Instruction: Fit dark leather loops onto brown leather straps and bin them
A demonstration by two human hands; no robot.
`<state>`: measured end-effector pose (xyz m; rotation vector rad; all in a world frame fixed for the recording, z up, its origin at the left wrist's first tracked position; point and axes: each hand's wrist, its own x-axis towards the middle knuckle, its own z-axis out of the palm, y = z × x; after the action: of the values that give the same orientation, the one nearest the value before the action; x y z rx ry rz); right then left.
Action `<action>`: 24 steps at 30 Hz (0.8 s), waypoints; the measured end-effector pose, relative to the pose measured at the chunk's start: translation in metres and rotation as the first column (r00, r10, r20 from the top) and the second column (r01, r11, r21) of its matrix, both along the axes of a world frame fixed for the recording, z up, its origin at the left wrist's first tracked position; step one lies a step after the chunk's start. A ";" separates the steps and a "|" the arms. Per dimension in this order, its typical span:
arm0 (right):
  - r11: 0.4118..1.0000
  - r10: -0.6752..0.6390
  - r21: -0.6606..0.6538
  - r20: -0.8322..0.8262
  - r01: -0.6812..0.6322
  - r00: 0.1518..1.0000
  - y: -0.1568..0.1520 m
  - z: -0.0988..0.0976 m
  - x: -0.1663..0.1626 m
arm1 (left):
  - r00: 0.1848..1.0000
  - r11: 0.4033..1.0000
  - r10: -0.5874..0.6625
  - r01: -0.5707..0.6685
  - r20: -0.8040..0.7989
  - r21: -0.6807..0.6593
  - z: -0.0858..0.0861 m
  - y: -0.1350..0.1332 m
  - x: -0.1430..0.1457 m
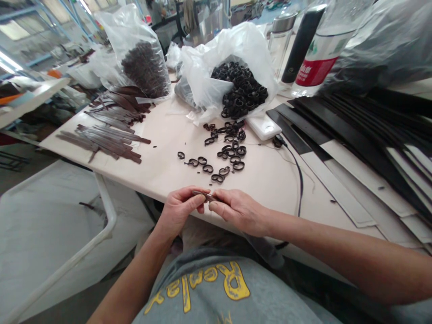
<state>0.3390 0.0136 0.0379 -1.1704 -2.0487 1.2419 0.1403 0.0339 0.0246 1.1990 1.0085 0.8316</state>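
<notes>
Both hands meet over the table's front edge, pinching one small dark brown strip (205,195) between them. My left hand (183,204) is closed on its left end, thumb on top. Closed on the right end is my right hand (238,209), its fingertips almost touching the left ones. Whether the strip is bent into a loop there, I cannot tell. Just beyond the hands lie several small dark loops (218,178) on the table (162,166). Farther left, flat brown strips (108,140) are spread in a loose pile.
An open plastic bag (199,63) spills black loops (241,87) at the back. A bag of brown pieces (143,67) stands left of it. A white box (264,126) with a black cable (299,180), long black strips (337,130) and a bottle (317,63) are at right.
</notes>
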 end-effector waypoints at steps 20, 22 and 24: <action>1.000 0.021 -0.008 0.124 -0.020 0.992 -0.007 0.002 -0.005 | 0.997 0.998 -0.048 0.051 0.057 -0.044 -0.001 -0.005 -0.001; 0.999 0.020 -0.035 0.144 -0.015 0.989 -0.008 0.002 -0.005 | 0.998 0.999 -0.021 0.022 0.061 -0.024 0.001 -0.001 -0.006; 0.999 0.019 -0.044 0.184 -0.011 0.983 -0.010 0.002 -0.006 | 0.998 1.000 0.001 -0.001 0.062 -0.010 0.004 0.002 -0.011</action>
<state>0.3331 0.0038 0.0398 -1.3375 -2.1761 1.2307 0.1294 0.0356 0.0290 1.1580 0.9620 0.8585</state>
